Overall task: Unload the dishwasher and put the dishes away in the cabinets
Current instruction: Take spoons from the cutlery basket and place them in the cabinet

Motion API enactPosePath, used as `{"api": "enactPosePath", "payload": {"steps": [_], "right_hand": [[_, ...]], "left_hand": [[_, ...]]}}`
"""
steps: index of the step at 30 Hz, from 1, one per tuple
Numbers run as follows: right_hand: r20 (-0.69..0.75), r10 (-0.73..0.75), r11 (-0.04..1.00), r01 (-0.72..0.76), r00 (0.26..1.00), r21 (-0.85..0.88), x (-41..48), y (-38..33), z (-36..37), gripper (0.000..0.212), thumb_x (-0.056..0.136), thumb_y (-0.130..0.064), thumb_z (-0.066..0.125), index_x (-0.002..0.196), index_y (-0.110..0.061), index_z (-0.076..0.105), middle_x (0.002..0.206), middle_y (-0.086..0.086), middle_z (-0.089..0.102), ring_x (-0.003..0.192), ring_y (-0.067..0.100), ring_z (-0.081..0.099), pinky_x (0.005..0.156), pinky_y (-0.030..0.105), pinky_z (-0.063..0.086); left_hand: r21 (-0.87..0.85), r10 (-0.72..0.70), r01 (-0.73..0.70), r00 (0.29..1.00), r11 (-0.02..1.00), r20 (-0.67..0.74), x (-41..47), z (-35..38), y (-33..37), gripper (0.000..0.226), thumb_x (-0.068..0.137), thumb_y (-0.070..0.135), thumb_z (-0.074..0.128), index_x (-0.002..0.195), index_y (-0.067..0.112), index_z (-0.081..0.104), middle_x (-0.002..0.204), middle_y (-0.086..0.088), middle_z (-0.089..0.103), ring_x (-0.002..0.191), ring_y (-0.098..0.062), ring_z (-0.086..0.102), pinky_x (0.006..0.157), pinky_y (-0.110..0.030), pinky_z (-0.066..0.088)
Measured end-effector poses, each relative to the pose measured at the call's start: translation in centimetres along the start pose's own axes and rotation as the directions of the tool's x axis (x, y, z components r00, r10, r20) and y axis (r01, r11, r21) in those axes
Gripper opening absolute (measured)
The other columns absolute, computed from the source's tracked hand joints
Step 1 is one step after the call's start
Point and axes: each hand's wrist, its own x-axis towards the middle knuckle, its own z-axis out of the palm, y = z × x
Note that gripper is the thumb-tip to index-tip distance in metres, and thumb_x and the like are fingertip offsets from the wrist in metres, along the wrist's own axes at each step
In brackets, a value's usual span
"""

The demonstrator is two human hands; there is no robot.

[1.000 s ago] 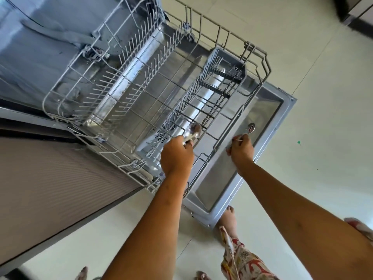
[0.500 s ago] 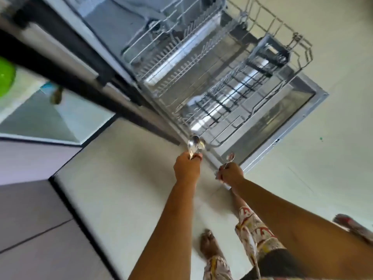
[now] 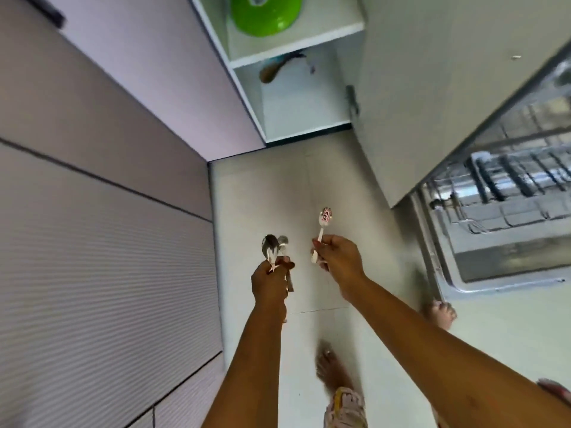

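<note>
Green bowl [image 3: 265, 14], white red-marked spoon [image 3: 321, 231], ribbed grey cabinet front [image 3: 102, 273]

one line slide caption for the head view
Left hand carries metal spoons, right hand a white spoon.

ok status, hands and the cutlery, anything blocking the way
Left hand shut on metal spoons. Right hand shut on white spoon. Open cabinet ahead, green bowl on its shelf. Floor path clear; dishwasher rack off right.

bright daylight | motion blur throughout | wide-angle edge warp | soft shadows
</note>
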Motion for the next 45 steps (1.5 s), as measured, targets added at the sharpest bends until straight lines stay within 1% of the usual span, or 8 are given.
{"api": "enactPosePath", "payload": {"steps": [10,18,24,27,30,37,40,45], "right_hand": [[0.002,-0.164,0.982,0.163,0.986,0.094,-0.3,-6.6,8.0,0.019,0.093,-0.02,0.058,0.104,-0.009,0.069,0.087,0.006,0.063,0.083,0.019,0.059,0.075,0.025,0.052],[-0.031,-0.188,0.979,0.19,0.982,0.078,8.1,-15.5,7.9,0.026,0.092,-0.004,0.056,0.117,-0.009,0.062,0.103,0.007,0.063,0.095,0.021,0.063,0.079,0.029,0.054],[-0.29,-0.396,0.918,0.37,0.871,-0.14,17.1,-25.9,4.5,0.036,0.08,0.004,0.068,0.109,-0.011,0.055,0.09,0.008,0.065,0.073,0.015,0.06,0.071,0.02,0.053],[-0.323,-0.535,0.815,0.376,0.78,-0.442,21.9,-31.5,3.2,0.02,0.082,-0.002,0.065,0.102,-0.005,0.065,0.094,0.011,0.069,0.074,0.018,0.065,0.059,0.011,0.045],[-0.295,-0.619,0.662,0.282,0.728,-0.694,25.5,-35.0,1.8,0.024,0.086,-0.002,0.055,0.107,-0.005,0.067,0.107,0.013,0.069,0.095,0.027,0.065,0.081,0.02,0.047],[0.055,-0.676,0.023,0.095,0.735,-0.995,28.8,-38.5,1.6,0.028,0.089,0.01,0.042,0.113,0.007,0.057,0.113,0.024,0.063,0.105,0.039,0.061,0.086,0.042,0.051],[0.08,-0.672,-0.023,0.088,0.736,-0.996,30.3,-39.5,1.7,0.027,0.087,0.012,0.048,0.113,0.007,0.057,0.111,0.023,0.064,0.104,0.038,0.062,0.085,0.042,0.052],[-0.002,-0.698,0.09,0.085,0.717,-0.992,31.9,-38.9,1.5,0.029,0.086,0.012,0.05,0.114,0.004,0.052,0.105,0.021,0.064,0.098,0.037,0.062,0.08,0.041,0.052]], "left_hand": [[-0.336,0.063,-0.039,0.996,0.941,0.062,0.9,-5.2,7.5,0.017,0.085,0.018,0.067,0.102,0.015,0.067,0.088,-0.003,0.062,0.068,-0.014,0.047,0.058,-0.023,0.036],[-0.242,0.099,-0.07,0.989,0.968,0.112,5.0,-2.3,14.7,0.01,0.091,0.023,0.06,0.1,0.022,0.064,0.09,0.004,0.072,0.076,-0.015,0.051,0.064,-0.027,0.038],[-0.122,0.151,-0.126,0.963,0.984,0.225,8.7,3.6,22.9,0.015,0.094,0.011,0.054,0.104,0.018,0.061,0.089,0.001,0.068,0.068,-0.01,0.051,0.052,-0.019,0.043],[-0.098,0.207,-0.19,0.954,0.977,0.217,10.4,6.9,27.8,0.013,0.093,0.01,0.054,0.101,0.014,0.064,0.087,0.001,0.067,0.061,-0.008,0.05,0.041,-0.012,0.04],[-0.078,0.275,-0.263,0.924,0.962,0.265,11.4,9.7,31.7,0.014,0.093,0.01,0.053,0.085,0.017,0.063,0.075,0.005,0.065,0.057,-0.008,0.049,0.035,-0.007,0.032],[0.046,0.306,-0.325,0.924,0.945,0.231,15.3,14.9,36.2,0.01,0.092,0.016,0.056,0.088,0.015,0.065,0.091,0.005,0.07,0.061,-0.001,0.051,0.054,-0.019,0.034],[0.125,0.336,-0.381,0.899,0.916,0.279,17.0,16.7,37.1,0.024,0.09,0.012,0.055,0.068,0.02,0.06,0.095,0.0,0.073,0.06,-0.018,0.06,0.052,-0.019,0.034],[0.156,0.366,-0.424,0.881,0.892,0.299,19.2,18.0,37.9,0.025,0.087,0.015,0.059,0.063,0.023,0.059,0.092,-0.002,0.074,0.053,-0.004,0.041,0.061,-0.024,0.036]]}}
